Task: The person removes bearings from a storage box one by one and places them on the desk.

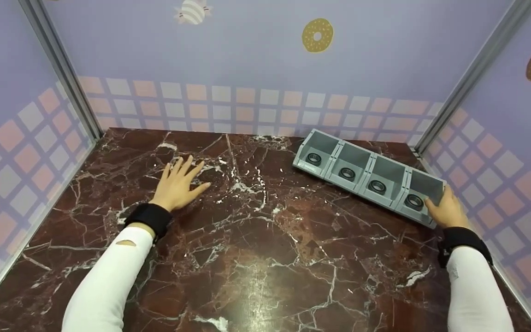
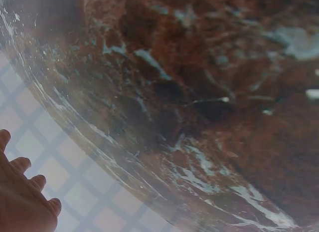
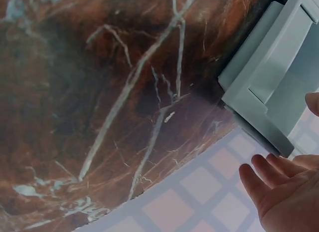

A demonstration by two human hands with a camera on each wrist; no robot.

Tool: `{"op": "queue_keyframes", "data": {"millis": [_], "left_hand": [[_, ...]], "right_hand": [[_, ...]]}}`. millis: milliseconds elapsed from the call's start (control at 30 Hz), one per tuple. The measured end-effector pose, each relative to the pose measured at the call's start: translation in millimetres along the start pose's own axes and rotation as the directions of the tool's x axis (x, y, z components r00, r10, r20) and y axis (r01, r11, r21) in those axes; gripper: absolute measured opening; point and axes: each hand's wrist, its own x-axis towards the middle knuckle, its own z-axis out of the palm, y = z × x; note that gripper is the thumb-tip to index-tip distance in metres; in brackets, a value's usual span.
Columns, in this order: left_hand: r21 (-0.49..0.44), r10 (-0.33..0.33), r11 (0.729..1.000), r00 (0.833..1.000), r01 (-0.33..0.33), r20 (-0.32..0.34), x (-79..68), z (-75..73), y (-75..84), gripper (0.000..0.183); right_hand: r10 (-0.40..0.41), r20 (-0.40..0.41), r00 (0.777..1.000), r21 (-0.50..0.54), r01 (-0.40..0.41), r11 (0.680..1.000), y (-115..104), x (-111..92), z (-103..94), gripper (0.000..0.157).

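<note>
A row of joined grey plastic bins [image 1: 390,168] stands at an angle on the right of the table. Each compartment holds one black ring, like a ball bearing [image 1: 377,186]. My right hand [image 1: 450,213] grips the row's right end wall, thumb on the inner side and fingers outside. In the right wrist view, that hand [image 3: 286,197] appears beside the corner of the grey bin [image 3: 279,67]. My left hand [image 1: 180,184] is spread palm down at the table's left, holding nothing. Only part of the left hand [image 2: 25,197] shows in the left wrist view.
The dark red marbled table [image 1: 247,240] has white veins. Purple walls with checks [image 1: 244,103] enclose its back and sides, and metal posts [image 1: 473,76] stand at the back corners. A black band [image 1: 150,219] circles each wrist.
</note>
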Motion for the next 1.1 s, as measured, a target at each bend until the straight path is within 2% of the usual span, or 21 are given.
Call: {"op": "queue_keyframes", "data": {"millis": [267, 433, 667, 1100], "left_hand": [[0.006, 0.011, 1.000, 1.000, -0.011, 0.001, -5.5, 4.6, -0.1, 0.074], [0.001, 0.025, 1.000, 1.000, -0.025, 0.000, -8.4, 6.7, 2.0, 0.074], [0.016, 0.031, 0.999, 1.000, -0.031, -0.003, -11.2, 11.7, 0.7, 0.073], [-0.012, 0.023, 1.000, 1.000, -0.022, 0.007, -15.4, 12.9, -3.1, 0.073]], "right_hand": [[0.052, 0.042, 0.998, 0.031, -0.053, 0.998, 8, -3, 3.1, 0.080], [0.027, 0.027, 0.999, 0.067, -0.029, 0.997, 16, -3, 7.7, 0.076], [0.009, 0.035, 0.999, 0.088, -0.012, 0.996, 23, -7, 13.8, 0.059], [0.006, -0.052, 0.999, 0.152, 0.002, 0.988, 26, -5, 21.7, 0.046]]}}
